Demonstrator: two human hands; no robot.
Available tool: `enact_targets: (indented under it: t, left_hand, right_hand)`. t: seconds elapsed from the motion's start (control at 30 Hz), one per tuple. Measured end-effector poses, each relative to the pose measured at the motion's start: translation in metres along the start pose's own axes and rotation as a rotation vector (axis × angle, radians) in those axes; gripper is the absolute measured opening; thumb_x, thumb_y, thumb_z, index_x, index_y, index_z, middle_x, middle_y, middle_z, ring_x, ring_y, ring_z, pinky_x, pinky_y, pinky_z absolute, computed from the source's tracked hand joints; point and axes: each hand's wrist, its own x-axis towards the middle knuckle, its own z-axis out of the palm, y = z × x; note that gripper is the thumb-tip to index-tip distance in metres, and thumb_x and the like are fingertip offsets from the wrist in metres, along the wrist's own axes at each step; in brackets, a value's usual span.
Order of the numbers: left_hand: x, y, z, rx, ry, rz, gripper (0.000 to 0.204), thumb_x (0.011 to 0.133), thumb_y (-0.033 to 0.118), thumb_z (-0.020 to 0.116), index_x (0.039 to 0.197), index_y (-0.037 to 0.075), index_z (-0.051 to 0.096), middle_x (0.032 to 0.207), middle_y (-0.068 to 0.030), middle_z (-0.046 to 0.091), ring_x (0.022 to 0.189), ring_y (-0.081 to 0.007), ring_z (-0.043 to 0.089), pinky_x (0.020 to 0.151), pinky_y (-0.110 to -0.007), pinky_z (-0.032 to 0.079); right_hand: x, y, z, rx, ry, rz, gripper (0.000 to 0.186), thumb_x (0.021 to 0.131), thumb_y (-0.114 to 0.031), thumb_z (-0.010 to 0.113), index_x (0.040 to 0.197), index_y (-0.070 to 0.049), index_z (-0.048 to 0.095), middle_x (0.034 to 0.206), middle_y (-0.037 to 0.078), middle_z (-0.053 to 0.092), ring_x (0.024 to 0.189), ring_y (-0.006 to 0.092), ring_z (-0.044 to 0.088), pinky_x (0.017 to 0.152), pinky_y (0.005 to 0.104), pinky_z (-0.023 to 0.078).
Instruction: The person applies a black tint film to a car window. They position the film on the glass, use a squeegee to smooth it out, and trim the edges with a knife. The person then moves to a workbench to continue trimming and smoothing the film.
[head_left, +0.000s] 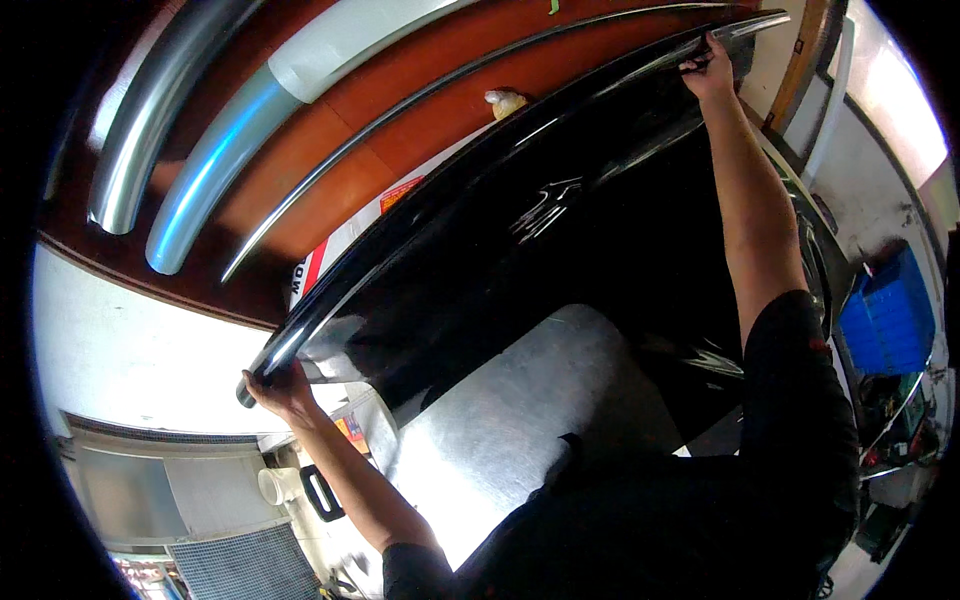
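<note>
My left hand (284, 390) is closed round the lower left end of a long black tube of rolled glossy film (400, 235). At the upper right, my right hand (708, 72) grips the same roll near its far end. A glossy black sheet (640, 240) spreads from the roll toward me, over part of a pale metallic surface (520, 420). Partly hidden behind the roll is a white package (330, 245) with red markings. Beyond lie a thin metal rod (330, 151), a silver tube (140, 140) and a blue-and-white tube (225, 150) on a red-brown wooden surface (330, 120).
A small crumpled pale item (505, 103) lies beyond the roll. A blue crate (885, 315) and cluttered shelving (890, 430) stand at the right. At lower left are a cream bucket (278, 485), a grey cabinet (130, 480) and a grid mat (240, 560). A wooden strip (800, 55) runs at upper right.
</note>
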Motion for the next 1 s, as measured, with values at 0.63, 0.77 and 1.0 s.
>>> enact_targets:
  t: [0.63, 0.77, 1.0]
  left_hand:
    - [0.018, 0.002, -0.013, -0.028, 0.199, 0.08, 0.054, 0.082, 0.027, 0.079, 0.116, -0.007, 0.055, 0.113, -0.0198, 0.064, 0.103, -0.0319, 0.065, 0.092, -0.045, 0.055]
    - [0.018, 0.005, -0.032, -0.14, 0.233, 0.037, 0.042, 0.082, 0.018, 0.073, 0.11, -0.009, 0.055, 0.109, -0.0218, 0.061, 0.102, -0.0352, 0.061, 0.089, -0.05, 0.054]
    - [-0.003, -0.009, -0.025, -0.269, 0.355, -0.004, 0.049, 0.086, 0.024, 0.065, 0.119, -0.009, 0.05, 0.116, -0.0225, 0.058, 0.113, -0.0354, 0.057, 0.099, -0.051, 0.048]
  right_hand:
    - [-0.002, 0.011, 0.018, 0.104, 0.164, -0.05, 0.017, 0.091, -0.018, 0.07, 0.097, -0.012, 0.055, 0.082, 0.002, 0.046, 0.066, 0.0185, 0.039, 0.052, 0.0317, 0.034]
    - [-0.005, 0.016, 0.013, 0.105, 0.145, -0.014, 0.034, 0.094, -0.019, 0.068, 0.124, -0.013, 0.053, 0.11, 0.006, 0.042, 0.078, 0.0205, 0.032, 0.06, 0.0385, 0.034]
    - [-0.022, 0.018, 0.005, 0.083, 0.167, -0.08, 0.017, 0.099, -0.013, 0.057, 0.084, -0.013, 0.048, 0.074, 0.002, 0.039, 0.062, 0.0167, 0.026, 0.056, 0.037, 0.029]
